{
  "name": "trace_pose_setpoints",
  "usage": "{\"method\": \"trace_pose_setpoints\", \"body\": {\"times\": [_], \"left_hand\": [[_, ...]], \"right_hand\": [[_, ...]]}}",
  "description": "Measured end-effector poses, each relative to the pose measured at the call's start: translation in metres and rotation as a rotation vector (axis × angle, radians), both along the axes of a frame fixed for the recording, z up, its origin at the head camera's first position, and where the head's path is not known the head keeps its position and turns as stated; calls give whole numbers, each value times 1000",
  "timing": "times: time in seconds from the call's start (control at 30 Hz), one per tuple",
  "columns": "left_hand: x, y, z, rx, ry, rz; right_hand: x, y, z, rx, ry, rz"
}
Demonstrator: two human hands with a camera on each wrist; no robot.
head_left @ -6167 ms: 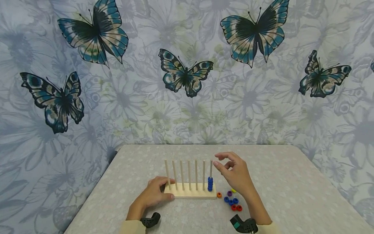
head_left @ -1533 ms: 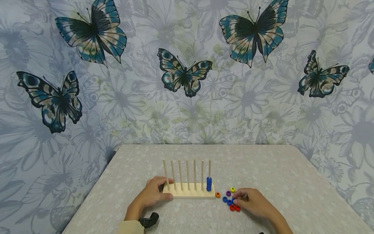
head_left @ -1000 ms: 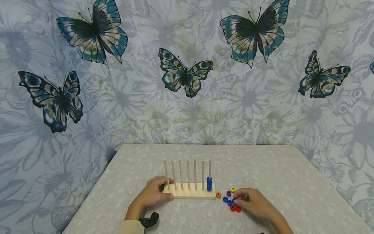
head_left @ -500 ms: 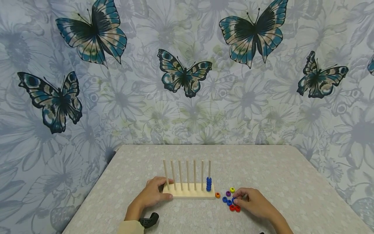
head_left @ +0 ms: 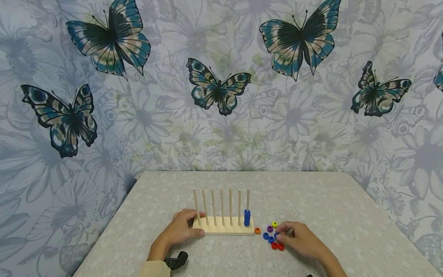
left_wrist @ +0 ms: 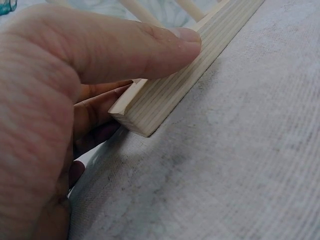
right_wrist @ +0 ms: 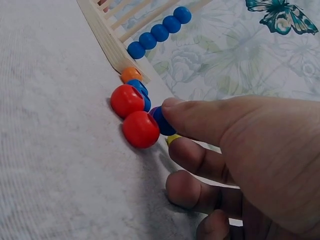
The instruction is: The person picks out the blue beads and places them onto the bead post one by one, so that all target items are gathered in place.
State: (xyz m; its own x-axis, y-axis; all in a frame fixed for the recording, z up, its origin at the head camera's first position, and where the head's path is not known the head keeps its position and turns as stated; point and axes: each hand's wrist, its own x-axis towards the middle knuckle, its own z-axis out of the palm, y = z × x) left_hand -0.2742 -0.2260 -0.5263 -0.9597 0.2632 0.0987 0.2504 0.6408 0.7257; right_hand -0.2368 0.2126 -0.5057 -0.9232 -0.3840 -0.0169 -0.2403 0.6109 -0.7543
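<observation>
A wooden peg abacus (head_left: 225, 227) with several upright pegs stands on the table. My left hand (head_left: 178, 231) grips its left end; in the left wrist view the thumb (left_wrist: 145, 50) lies along the front edge, with the other fingers behind the base. Several blue beads (head_left: 247, 218) are stacked on the rightmost peg; the other pegs are bare. My right hand (head_left: 299, 238) is low at the loose beads and pinches a blue bead (right_wrist: 166, 126) between thumb and index finger. Part of that bead is hidden by the thumb.
Right of the abacus lie an orange bead (head_left: 257, 231), a purple bead (head_left: 270, 229), a yellow bead (head_left: 275, 224), two more blue beads (head_left: 265, 236) and two red beads (head_left: 274, 245). A cloth-covered table (head_left: 311, 200) meets a butterfly-patterned wall (head_left: 221, 142).
Since the oldest frame, my right hand has come down from beside the rightmost peg's top to the loose beads. Over the last second and a half, both hands have stayed almost still.
</observation>
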Motion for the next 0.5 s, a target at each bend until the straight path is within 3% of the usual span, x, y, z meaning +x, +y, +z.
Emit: {"method": "trace_pose_setpoints", "body": {"times": [0.3,0.5], "left_hand": [[2,0,0,7,-24,12],[0,-2,-1,4,-26,16]], "right_hand": [[1,-3,5,-50,-31,15],[1,-8,11,-49,17,-6]]}}
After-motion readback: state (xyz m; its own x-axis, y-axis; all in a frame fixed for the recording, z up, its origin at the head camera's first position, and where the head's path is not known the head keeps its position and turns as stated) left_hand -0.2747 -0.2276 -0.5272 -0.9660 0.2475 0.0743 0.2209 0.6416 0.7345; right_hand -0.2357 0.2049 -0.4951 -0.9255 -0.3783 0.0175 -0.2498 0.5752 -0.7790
